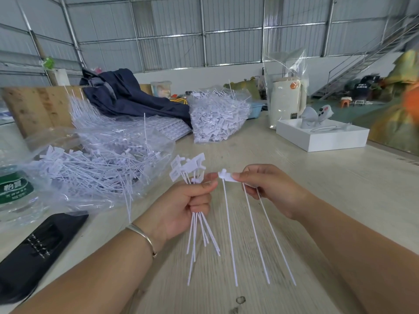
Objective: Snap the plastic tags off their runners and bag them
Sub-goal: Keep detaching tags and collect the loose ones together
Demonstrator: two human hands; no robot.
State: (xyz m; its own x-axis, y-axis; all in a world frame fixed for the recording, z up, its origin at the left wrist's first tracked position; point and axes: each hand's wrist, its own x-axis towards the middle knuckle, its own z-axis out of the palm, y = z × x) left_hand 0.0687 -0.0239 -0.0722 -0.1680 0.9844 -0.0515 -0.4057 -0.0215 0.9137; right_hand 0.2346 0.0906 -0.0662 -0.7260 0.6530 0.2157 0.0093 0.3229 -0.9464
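**Tags in hand, mid-separation**

Item 1. My left hand [181,207]: fingers curled round a bundle of freed tags [190,171], heads fanned above the fist, thin tails hanging below it towards the near edge of the tabletop [317,200]. Thumb and forefinger tip also reach right to meet the piece in my other hand.

Item 2. My right hand [269,189]: thumb and forefinger pinching a small white strip of tags [226,175], three long tails dangling under it. Whether a runner still joins these heads I cannot tell; the piece is small and partly covered.

Item 3. Step, as I judge it: passing or breaking tags one by one from right to left, building the bundle. The next move calls for a short twist at the head, tails kept from tangling.

Item 4. Open clear bag of loose tags [95,168], just left of my left hand; likely where the bundle goes.

Item 5. Further out: a filled bag of tags [217,118] towards the far edge; stock still on runners [174,130] beside it under a dark jacket [127,94]; white box [322,137] at far right; water bottle [13,191] and a black case [38,252] at the left edge.
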